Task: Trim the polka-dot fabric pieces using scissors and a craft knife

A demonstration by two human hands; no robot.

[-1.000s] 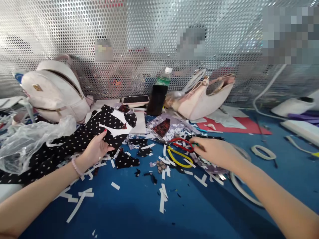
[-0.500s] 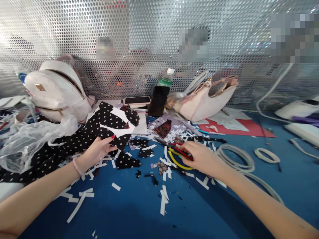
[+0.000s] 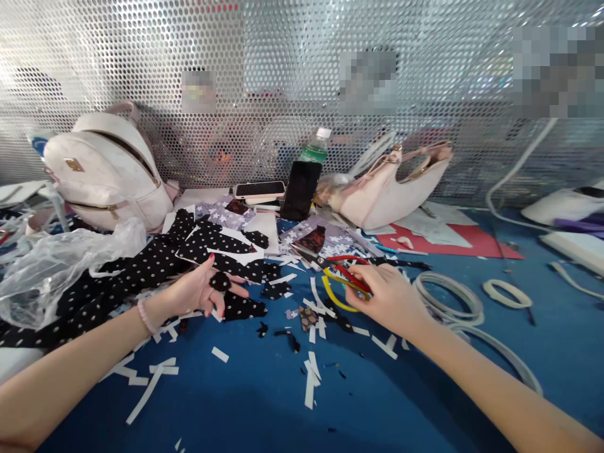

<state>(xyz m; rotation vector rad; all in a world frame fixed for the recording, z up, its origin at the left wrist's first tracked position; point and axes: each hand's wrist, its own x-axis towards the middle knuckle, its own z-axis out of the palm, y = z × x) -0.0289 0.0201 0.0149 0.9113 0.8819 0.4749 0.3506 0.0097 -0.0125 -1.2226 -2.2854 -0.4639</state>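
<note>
My left hand (image 3: 195, 290) is turned palm up with its fingers spread, and a small black scrap (image 3: 219, 281) rests on them. Just beyond that hand, a black, white-dotted piece (image 3: 214, 241) with white patches lies on the pile. More dotted black fabric (image 3: 117, 283) trails off to the left, and a dotted offcut (image 3: 244, 307) is beside my fingertips. My right hand (image 3: 384, 292) is closed round the handles of red-and-yellow scissors (image 3: 346, 270). Their blades point away to the left, above a lilac star-patterned piece (image 3: 325, 234).
A white backpack (image 3: 108, 176) and a crumpled plastic bag (image 3: 70, 264) are at the left. A dark phone (image 3: 301, 190) leans before a bottle (image 3: 317, 148), near a white handbag (image 3: 391, 195). Coiled white strips (image 3: 448, 299) lie right; paper strips (image 3: 309, 384) litter the blue table (image 3: 226, 402).
My left hand has let go of the large dotted piece, which dropped back onto the pile, and its fingers have spread. My right hand and the scissors have shifted slightly, the scissors lifting a little.
</note>
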